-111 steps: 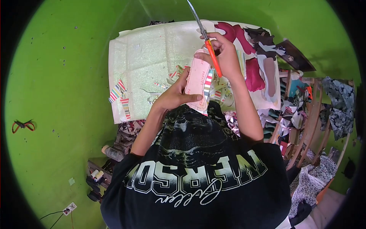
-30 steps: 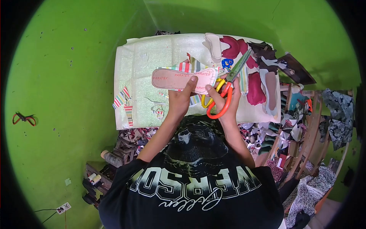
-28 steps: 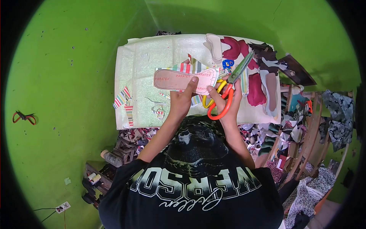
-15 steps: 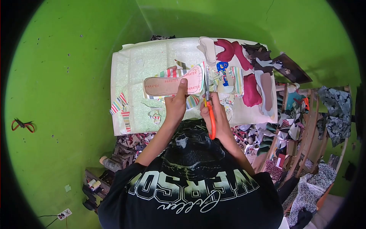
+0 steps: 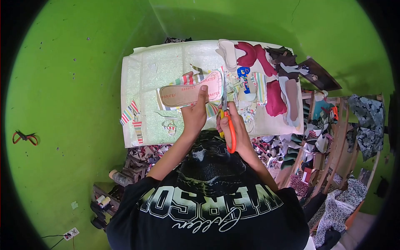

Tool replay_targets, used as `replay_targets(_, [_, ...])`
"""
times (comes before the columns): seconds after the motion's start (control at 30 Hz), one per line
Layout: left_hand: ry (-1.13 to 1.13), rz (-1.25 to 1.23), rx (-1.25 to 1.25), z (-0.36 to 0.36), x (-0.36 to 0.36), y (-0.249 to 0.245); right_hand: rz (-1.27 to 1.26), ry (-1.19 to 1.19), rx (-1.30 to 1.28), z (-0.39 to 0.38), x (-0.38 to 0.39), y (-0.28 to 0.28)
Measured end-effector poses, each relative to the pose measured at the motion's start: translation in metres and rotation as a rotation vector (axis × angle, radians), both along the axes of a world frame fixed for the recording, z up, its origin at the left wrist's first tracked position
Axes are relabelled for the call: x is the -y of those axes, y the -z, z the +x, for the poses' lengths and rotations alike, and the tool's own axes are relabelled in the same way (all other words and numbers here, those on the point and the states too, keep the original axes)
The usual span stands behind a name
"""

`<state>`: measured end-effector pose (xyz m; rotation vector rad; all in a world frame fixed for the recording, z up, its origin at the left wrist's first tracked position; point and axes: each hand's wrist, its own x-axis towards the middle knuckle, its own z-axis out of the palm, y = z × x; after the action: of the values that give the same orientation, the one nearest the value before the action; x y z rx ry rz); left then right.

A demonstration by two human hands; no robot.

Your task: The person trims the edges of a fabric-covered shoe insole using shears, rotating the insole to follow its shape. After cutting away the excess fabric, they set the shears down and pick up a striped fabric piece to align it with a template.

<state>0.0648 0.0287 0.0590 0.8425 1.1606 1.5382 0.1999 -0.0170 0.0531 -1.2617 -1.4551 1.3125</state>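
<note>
A shoe insole [image 5: 179,96] printed with red "PARATEX" lettering lies against striped fabric that shows around its edges. My left hand [image 5: 195,114] grips insole and fabric together, thumb on top and fingers mostly hidden beneath. In my right hand [image 5: 238,127] is a pair of scissors [image 5: 231,131] with orange and yellow handles. Their blades point away from me along the right end of the insole, at the fabric's edge. How far the blades are apart I cannot make out. Striped fabric offcuts [image 5: 130,112] lie on the white table [image 5: 141,79].
Dark red sole-shaped pieces [image 5: 275,99], pale insoles [image 5: 227,54] and dark scraps lie along the table's right side. A blue patterned piece [image 5: 246,79] sits beyond the scissors. Wooden racks [image 5: 333,146] with fabric stand at the right; scraps cover the floor below.
The insole has shifted slightly to the right in my left hand's grip. My right hand and the scissors have moved a little, with the handles and blades now at a different spread.
</note>
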Motion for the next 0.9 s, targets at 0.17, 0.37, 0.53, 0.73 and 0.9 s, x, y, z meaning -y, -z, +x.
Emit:
replay_targets(0.17, [-0.021,0.016,-0.018,0.000,-0.002,0.004,-0.074,-0.024,0.000,0.002,0.001,-0.014])
replay_targets(0.37, [-0.022,0.019,-0.107,0.000,0.000,-0.003,-0.124,-0.014,0.036,0.001,0.001,-0.020])
replay_targets(0.53, [-0.012,0.001,-0.102,-0.001,0.000,-0.006,-0.106,-0.009,0.066,0.003,0.000,-0.024])
replay_targets(0.73, [0.010,0.025,-0.120,0.002,0.003,0.001,-0.068,0.040,0.070,0.007,-0.002,-0.028])
replay_targets(0.9, [0.031,0.077,-0.128,0.000,0.003,-0.007,-0.178,0.002,0.124,0.009,-0.001,-0.039])
